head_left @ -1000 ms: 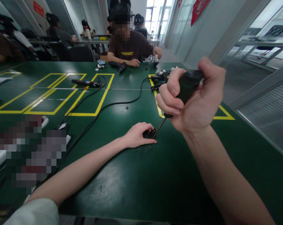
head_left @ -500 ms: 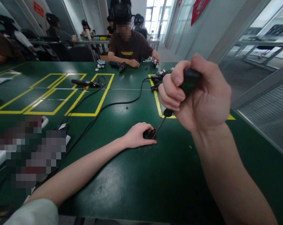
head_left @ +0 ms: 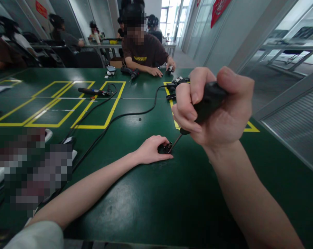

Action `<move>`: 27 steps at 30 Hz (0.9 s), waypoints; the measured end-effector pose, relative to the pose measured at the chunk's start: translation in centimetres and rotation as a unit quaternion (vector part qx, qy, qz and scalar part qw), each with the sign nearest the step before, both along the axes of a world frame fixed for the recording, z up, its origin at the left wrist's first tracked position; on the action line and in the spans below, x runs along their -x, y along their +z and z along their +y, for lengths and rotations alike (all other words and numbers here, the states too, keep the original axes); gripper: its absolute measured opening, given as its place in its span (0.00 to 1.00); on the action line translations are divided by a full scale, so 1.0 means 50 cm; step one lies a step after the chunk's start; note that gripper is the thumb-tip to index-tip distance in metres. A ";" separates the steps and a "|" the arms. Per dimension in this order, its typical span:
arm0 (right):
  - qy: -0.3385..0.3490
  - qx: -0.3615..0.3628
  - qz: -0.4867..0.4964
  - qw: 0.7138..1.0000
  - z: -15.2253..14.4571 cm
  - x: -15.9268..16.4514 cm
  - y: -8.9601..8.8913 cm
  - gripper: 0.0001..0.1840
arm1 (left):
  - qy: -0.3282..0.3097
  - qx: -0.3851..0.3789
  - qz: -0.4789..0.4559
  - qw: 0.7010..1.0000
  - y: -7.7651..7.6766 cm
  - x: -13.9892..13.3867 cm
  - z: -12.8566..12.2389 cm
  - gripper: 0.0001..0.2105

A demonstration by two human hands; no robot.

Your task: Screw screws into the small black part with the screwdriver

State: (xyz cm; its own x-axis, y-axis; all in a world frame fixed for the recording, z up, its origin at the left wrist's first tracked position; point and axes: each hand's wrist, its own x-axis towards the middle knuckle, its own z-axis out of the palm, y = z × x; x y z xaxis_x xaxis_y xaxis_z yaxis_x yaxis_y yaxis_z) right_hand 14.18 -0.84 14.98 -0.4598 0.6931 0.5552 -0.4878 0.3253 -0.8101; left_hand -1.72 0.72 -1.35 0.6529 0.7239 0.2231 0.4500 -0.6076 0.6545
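Observation:
My right hand [head_left: 216, 107] grips the thick dark handle of a screwdriver [head_left: 175, 143], fingers wrapped round it and the shaft slanting down to the left. Its tip meets a small black part [head_left: 168, 148] on the green table [head_left: 146, 200]. My left hand [head_left: 155, 150] rests on the tabletop, thumb and fingers curved around that part and holding it from the left. The part has a short round tube standing up on it; what lies inside my left fingers is hidden.
A black cable [head_left: 130, 114] crosses the table past yellow tape outlines [head_left: 115, 107]. A dark pen-shaped tool [head_left: 93, 91] and a power drill [head_left: 133, 73] lie farther back. Opposite sits a person in a brown shirt [head_left: 146, 48], hands on small objects. Two blurred-out devices are at left.
My right hand has turned and sunk slightly on the screwdriver, with its fingers now looser. My left hand stays put. The person opposite has shifted their hand a little to the right.

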 end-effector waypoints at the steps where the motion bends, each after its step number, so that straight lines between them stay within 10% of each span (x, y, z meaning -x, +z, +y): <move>1: 0.003 -0.005 0.005 1.000 -0.001 0.001 0.001 0.23 | 0.001 0.000 0.000 1.000 0.000 0.000 0.000 0.18; 10: 0.068 0.065 -0.080 0.992 -0.038 -0.002 0.034 0.29 | 0.000 0.012 -0.008 1.000 -0.003 0.000 -0.002 0.16; 27: -0.128 0.089 0.004 0.988 -0.002 0.014 0.020 0.28 | -0.001 0.001 0.002 1.000 -0.002 0.002 -0.001 0.17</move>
State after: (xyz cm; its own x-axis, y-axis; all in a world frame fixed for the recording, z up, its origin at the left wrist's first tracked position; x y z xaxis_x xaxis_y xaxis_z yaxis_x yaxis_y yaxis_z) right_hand 13.50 -0.96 15.96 -0.2536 0.8732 0.4162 -0.4150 0.2905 -0.8622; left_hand -1.80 0.69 -1.43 0.6544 0.7235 0.2196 0.4518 -0.6070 0.6538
